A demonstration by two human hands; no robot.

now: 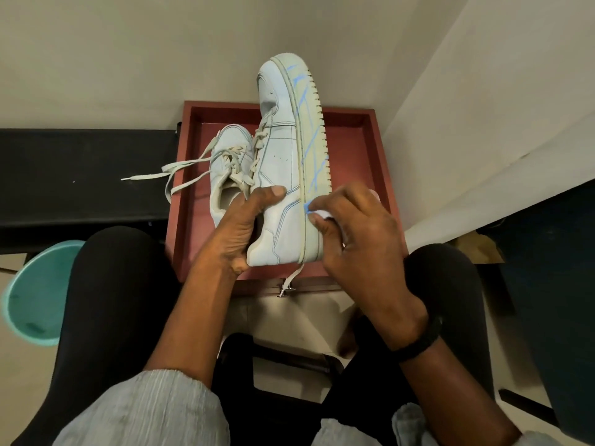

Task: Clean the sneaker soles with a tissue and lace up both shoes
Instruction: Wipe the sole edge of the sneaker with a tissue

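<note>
Held sneaker [283,156]: tipped on its side above the red tray [380,149], toe pointing away from us, heel toward us, so its long axis runs near to far. The sole [317,156] faces right, streaked with blue marks [302,104] along most of its length.

Left hand [244,226]: thumb across the upper, fingers curled in at the collar, clamping the heel end. Right hand [357,233]: fingers curled round a white tissue [322,215], pressing it on the sole edge near the heel.

Key relation: the marks lie ahead of the tissue, toward the toe. We judge the wipe must travel away from us along the sole. The right hand is nearer that face; the left only steadies.

Second sneaker [225,162] lies in the tray, left of the held one, laces [180,172] loose and trailing over the rim. Lacing not yet done.
</note>
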